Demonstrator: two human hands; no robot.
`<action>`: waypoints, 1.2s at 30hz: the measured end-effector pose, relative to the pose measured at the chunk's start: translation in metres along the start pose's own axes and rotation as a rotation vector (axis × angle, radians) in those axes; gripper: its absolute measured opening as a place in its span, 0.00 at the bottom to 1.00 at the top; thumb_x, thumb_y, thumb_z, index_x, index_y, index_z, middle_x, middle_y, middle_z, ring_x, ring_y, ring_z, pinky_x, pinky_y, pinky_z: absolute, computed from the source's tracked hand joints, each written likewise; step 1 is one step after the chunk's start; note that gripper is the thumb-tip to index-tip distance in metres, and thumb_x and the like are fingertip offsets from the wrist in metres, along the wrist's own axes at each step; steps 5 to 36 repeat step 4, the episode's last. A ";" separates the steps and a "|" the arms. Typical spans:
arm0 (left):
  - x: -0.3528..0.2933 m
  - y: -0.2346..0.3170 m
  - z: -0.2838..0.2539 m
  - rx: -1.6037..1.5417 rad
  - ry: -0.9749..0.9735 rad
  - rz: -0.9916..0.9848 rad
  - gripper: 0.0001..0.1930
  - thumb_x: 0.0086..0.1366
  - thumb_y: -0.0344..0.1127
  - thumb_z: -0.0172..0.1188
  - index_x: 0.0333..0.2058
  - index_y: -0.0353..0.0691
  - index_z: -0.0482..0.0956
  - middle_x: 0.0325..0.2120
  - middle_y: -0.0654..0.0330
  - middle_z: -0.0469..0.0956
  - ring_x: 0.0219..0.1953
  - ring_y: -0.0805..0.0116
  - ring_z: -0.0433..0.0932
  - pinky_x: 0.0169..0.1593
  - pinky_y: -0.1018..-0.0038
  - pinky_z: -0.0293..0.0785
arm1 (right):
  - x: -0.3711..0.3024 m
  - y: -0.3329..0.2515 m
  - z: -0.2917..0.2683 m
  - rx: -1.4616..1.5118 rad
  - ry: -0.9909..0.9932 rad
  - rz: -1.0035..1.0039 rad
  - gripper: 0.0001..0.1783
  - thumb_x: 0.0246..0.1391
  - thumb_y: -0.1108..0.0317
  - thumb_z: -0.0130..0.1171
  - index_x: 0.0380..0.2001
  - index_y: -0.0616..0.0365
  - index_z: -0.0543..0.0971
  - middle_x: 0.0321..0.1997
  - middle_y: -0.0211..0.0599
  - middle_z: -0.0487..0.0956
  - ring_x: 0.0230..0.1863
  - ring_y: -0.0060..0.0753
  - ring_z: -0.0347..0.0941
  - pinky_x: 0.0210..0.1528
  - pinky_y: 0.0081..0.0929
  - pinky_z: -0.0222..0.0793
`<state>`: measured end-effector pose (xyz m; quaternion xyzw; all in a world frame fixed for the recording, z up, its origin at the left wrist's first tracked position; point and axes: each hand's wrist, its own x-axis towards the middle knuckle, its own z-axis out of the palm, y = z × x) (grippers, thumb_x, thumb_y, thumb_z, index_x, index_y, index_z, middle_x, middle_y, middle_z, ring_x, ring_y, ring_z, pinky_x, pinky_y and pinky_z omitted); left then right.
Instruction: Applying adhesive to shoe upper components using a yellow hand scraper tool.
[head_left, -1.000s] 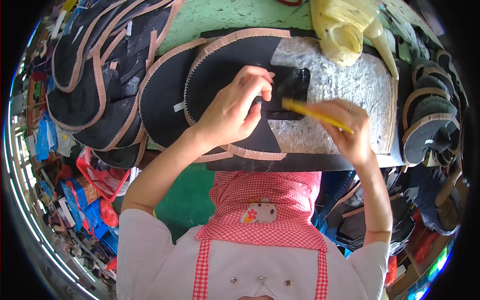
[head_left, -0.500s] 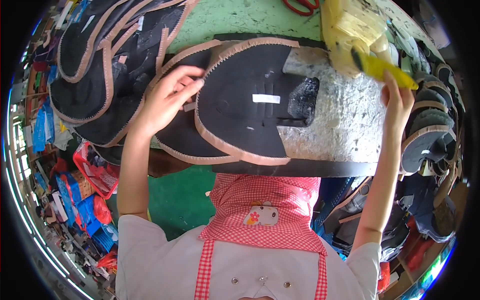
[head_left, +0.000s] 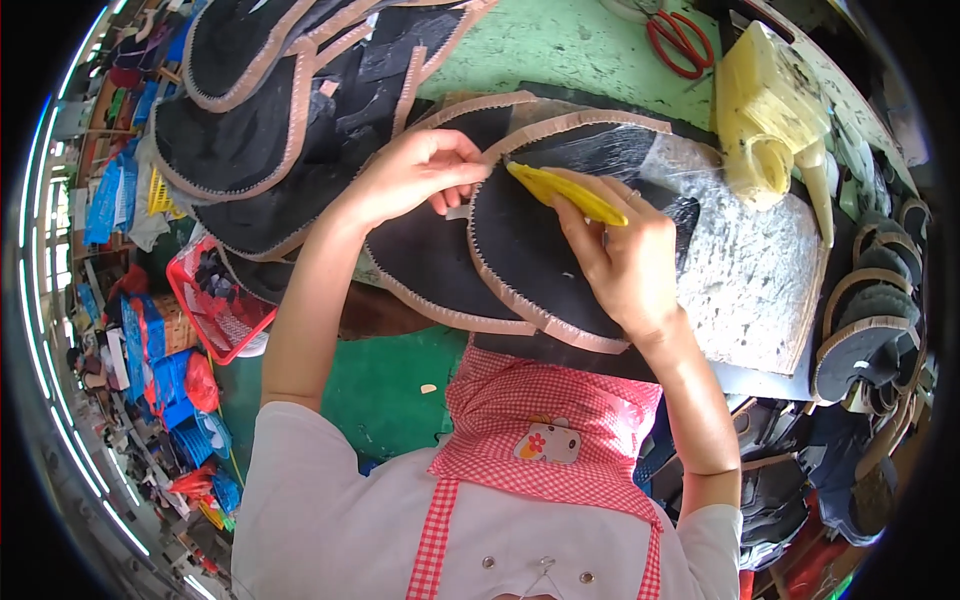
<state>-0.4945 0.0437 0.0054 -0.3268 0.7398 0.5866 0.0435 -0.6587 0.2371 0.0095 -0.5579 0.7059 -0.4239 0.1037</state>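
A black shoe-upper piece point(head_left: 535, 245) with a tan toothed edging lies on a worn, whitish board point(head_left: 765, 290). Wet-looking streaks shine along its far part. My left hand point(head_left: 430, 172) pinches at this piece's left edge, its other fingers curled. In my right hand point(head_left: 635, 250) is a flat yellow glue brush point(head_left: 568, 190), held over the piece. The brush's dark tip reaches the edging close to my left fingertips; whether it touches cannot be made out. A second edged black upper piece point(head_left: 415, 255) lies partly underneath, to the left.
More edged black upper pieces point(head_left: 225, 150) overlap at the far left. Red-handled scissors point(head_left: 682, 45) lie on the green tabletop point(head_left: 560, 50). A yellow spouted container point(head_left: 765, 100) stands beyond the board's right side. Stacked shoe pieces point(head_left: 865, 330) sit far right; a red basket point(head_left: 205, 300) is lower left.
My right hand has brought the yellow brush from beside the container leftward to the upper piece's edge. The whole view has shifted; my left hand stays at the same edge.
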 end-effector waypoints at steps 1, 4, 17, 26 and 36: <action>-0.003 -0.001 -0.002 -0.077 -0.012 -0.005 0.12 0.66 0.40 0.59 0.38 0.37 0.77 0.26 0.67 0.76 0.25 0.81 0.75 0.28 0.83 0.73 | 0.007 0.000 0.001 0.030 0.018 0.006 0.12 0.53 0.69 0.63 0.42 0.51 0.82 0.34 0.38 0.82 0.27 0.40 0.79 0.29 0.30 0.74; -0.002 -0.001 -0.005 -0.110 -0.026 -0.003 0.11 0.66 0.40 0.60 0.40 0.38 0.77 0.28 0.65 0.77 0.28 0.78 0.77 0.30 0.82 0.74 | 0.024 0.020 -0.008 0.146 -0.126 -0.278 0.14 0.55 0.73 0.60 0.46 0.51 0.82 0.41 0.39 0.83 0.38 0.37 0.82 0.37 0.25 0.79; -0.002 -0.001 -0.005 -0.110 -0.026 -0.003 0.11 0.66 0.40 0.60 0.40 0.38 0.77 0.28 0.65 0.77 0.28 0.78 0.77 0.30 0.82 0.74 | 0.024 0.020 -0.008 0.146 -0.126 -0.278 0.14 0.55 0.73 0.60 0.46 0.51 0.82 0.41 0.39 0.83 0.38 0.37 0.82 0.37 0.25 0.79; -0.002 -0.001 -0.005 -0.110 -0.026 -0.003 0.11 0.66 0.40 0.60 0.40 0.38 0.77 0.28 0.65 0.77 0.28 0.78 0.77 0.30 0.82 0.74 | 0.024 0.020 -0.008 0.146 -0.126 -0.278 0.14 0.55 0.73 0.60 0.46 0.51 0.82 0.41 0.39 0.83 0.38 0.37 0.82 0.37 0.25 0.79; -0.002 -0.001 -0.005 -0.110 -0.026 -0.003 0.11 0.66 0.40 0.60 0.40 0.38 0.77 0.28 0.65 0.77 0.28 0.78 0.77 0.30 0.82 0.74 | 0.024 0.020 -0.008 0.146 -0.126 -0.278 0.14 0.55 0.73 0.60 0.46 0.51 0.82 0.41 0.39 0.83 0.38 0.37 0.82 0.37 0.25 0.79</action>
